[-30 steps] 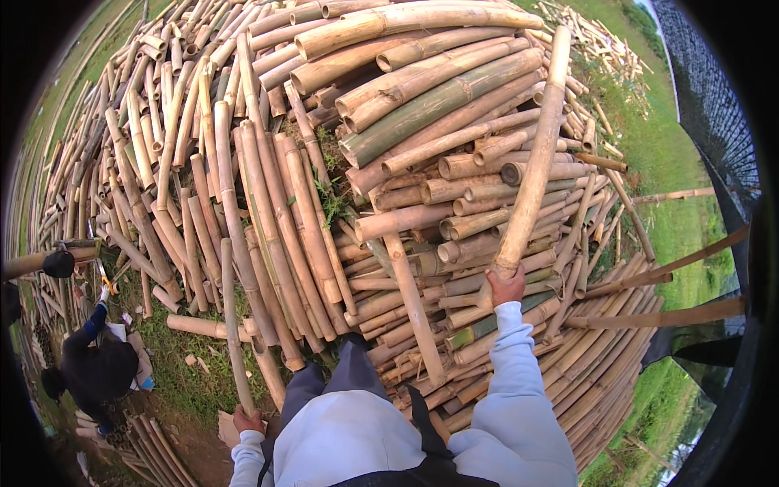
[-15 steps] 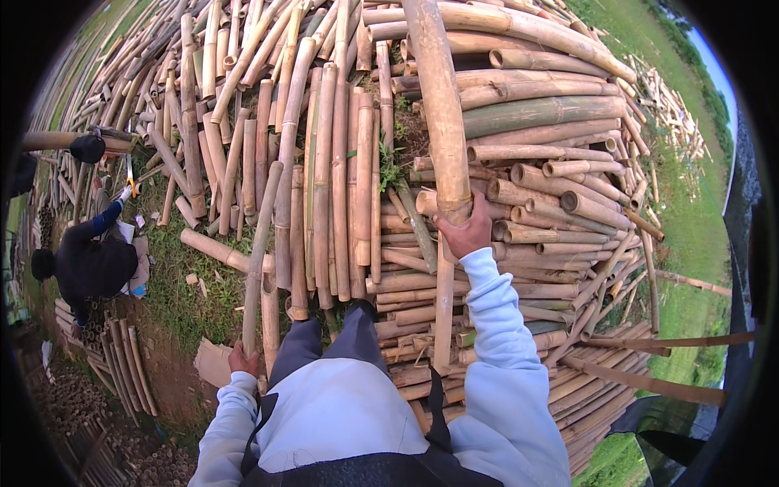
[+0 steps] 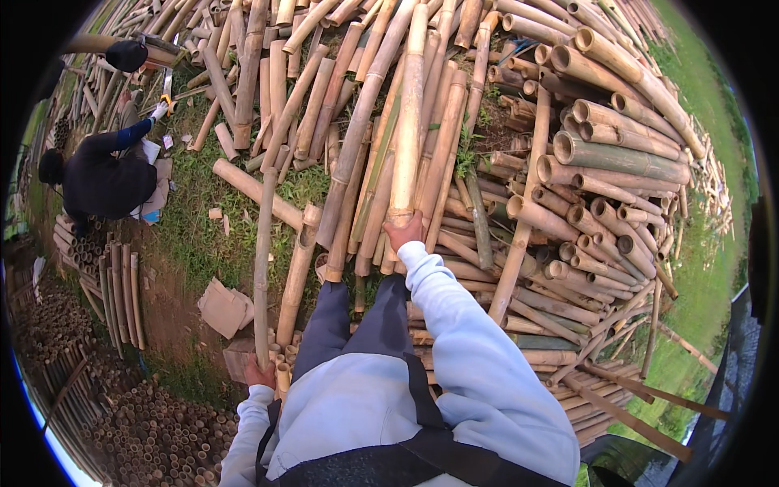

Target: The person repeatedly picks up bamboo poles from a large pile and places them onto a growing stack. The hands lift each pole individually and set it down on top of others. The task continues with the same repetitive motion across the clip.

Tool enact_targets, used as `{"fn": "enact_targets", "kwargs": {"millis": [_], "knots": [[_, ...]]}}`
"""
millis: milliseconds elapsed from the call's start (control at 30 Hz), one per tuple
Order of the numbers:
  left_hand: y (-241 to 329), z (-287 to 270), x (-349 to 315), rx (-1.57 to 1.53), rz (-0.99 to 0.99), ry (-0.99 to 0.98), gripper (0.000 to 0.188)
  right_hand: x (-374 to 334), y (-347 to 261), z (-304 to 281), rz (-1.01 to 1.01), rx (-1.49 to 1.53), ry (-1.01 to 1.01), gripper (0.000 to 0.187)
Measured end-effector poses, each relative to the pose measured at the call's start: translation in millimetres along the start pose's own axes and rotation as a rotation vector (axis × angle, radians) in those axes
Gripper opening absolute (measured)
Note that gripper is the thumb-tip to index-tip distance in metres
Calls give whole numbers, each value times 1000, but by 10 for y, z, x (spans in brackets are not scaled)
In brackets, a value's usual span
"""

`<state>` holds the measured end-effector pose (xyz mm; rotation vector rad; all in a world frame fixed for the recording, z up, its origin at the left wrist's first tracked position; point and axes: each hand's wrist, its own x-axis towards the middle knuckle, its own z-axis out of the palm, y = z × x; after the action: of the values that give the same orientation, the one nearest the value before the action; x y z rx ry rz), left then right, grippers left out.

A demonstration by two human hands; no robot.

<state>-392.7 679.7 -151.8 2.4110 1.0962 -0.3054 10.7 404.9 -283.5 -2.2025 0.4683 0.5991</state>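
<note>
My right hand [image 3: 403, 231] is closed round the lower end of a thick tan bamboo pole [image 3: 410, 122]. That pole points away from me, above a row of bamboo lengths [image 3: 451, 122] lying side by side. At my left side, my left hand [image 3: 260, 375] grips the near end of a thinner, greyish bamboo pole [image 3: 264, 260], which stretches straight ahead. Close beside it lies a shorter thick bamboo piece [image 3: 299, 280] with a cut upper end. My legs are against the near ends of the row.
Stacked bamboo [image 3: 621, 158] fills the right side, with a long pole [image 3: 523, 219] lying across it. At the left, a person in dark clothes [image 3: 109, 178] bends over, holding a saw [image 3: 168, 91]. Cardboard [image 3: 225, 308] lies on the ground. Upright bundled bamboo [image 3: 162, 430] stands at the lower left.
My right hand has swung the thick pole leftward, from over the right stack to over the middle row. The left hand still holds its thinner pole. My view has turned somewhat left.
</note>
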Motion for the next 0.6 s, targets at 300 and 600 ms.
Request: {"fn": "enact_targets", "kwargs": {"millis": [300,600], "knots": [[-501,-231,307,-113,-222,13,19,-94,89,1087,185,0,-34,105],[-735,306,398,-448,-386,-126,23,-19,445,169,168,-36,-94,60]]}}
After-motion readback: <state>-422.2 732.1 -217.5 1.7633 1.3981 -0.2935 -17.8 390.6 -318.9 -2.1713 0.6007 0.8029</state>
